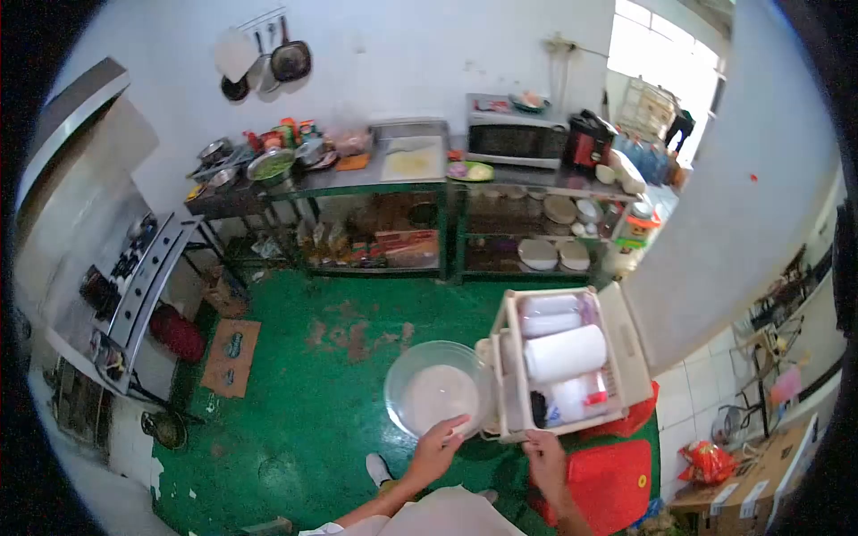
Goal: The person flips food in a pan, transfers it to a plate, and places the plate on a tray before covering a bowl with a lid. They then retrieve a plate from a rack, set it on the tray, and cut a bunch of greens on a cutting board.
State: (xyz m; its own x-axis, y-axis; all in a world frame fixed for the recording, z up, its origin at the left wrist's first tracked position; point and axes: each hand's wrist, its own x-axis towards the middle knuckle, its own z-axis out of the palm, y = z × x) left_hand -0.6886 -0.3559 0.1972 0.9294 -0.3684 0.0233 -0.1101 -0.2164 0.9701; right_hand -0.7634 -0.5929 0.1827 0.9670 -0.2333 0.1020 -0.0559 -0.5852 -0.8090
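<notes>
My left hand [435, 454] is closed at the near rim of a wide, see-through plastic basin [399, 382], its fingers lying over the edge. The basin's round bottom looks pale. Just to the right stands a cream plastic storage bin [636, 357], its top uncovered. Inside lie a thick white roll [566, 353], clear plastic packs [550, 314] and a white bag with red marks [579, 397]. My right hand [545, 454] has its fingers curled at the bin's near edge.
A red plastic stool [609, 482] stands near my right side, beside cardboard boxes [760, 473]. Across the green floor [304, 357] is a steel counter [331, 181] with a cutting board [413, 161] and an oven [517, 141]. A gas stove [147, 277] stands left, a wall right.
</notes>
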